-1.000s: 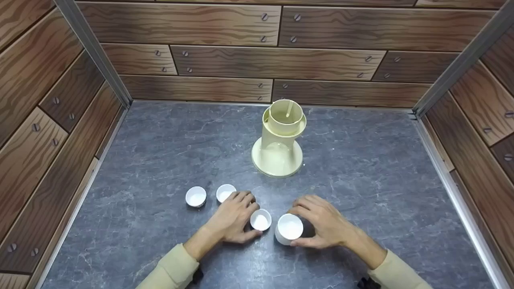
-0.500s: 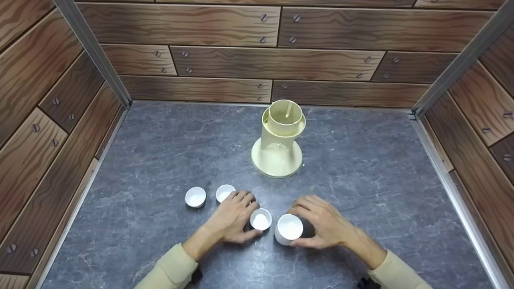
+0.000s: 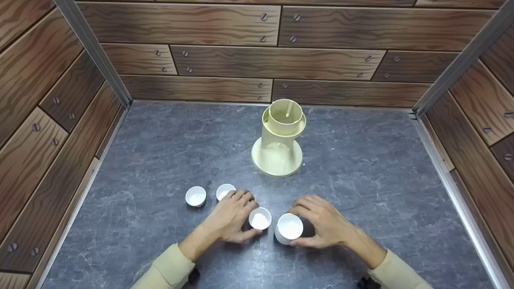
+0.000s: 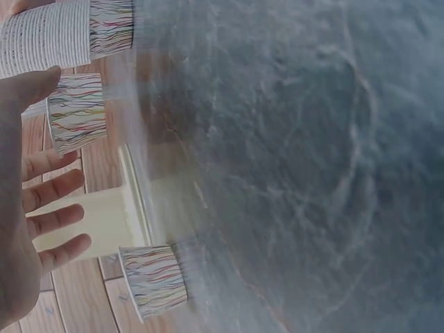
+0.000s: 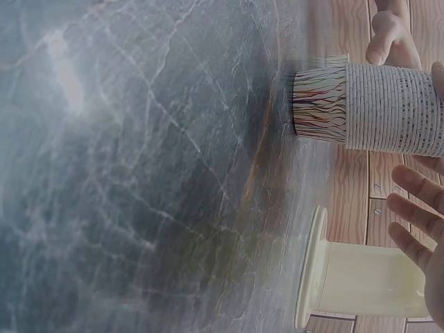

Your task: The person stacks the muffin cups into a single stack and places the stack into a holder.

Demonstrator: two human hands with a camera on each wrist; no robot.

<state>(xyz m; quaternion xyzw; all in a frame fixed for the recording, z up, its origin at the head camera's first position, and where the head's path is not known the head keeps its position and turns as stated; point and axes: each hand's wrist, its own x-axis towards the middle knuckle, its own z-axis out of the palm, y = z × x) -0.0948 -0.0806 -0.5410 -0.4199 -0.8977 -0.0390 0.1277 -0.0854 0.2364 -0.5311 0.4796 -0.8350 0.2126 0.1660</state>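
My left hand (image 3: pixel 235 218) pinches a small white paper cup (image 3: pixel 260 219) between thumb and index finger. In the left wrist view the cup (image 4: pixel 78 111) shows thin coloured wavy lines on its side, and the other fingers of the hand (image 4: pixel 35 201) are spread. To its right, my right hand (image 3: pixel 321 222) grips a tall stack of nested paper cups (image 3: pixel 289 228) with thumb and forefinger. The stack (image 5: pixel 388 107) stands upright in the right wrist view, its many rims showing. Two more paper cups stand left of my left hand, one alone (image 3: pixel 196 196), one partly hidden (image 3: pixel 225 192).
A cream-coloured plastic holder (image 3: pixel 277 156) with a round base and open tube stands at the centre back. The dark marbled table (image 3: pixel 361 160) is bounded by wood-patterned walls (image 3: pixel 225 60) at the back and both sides.
The single cup in my left hand has shifted slightly up and to the left, together with the hand. The right hand and the stack have stayed in place.
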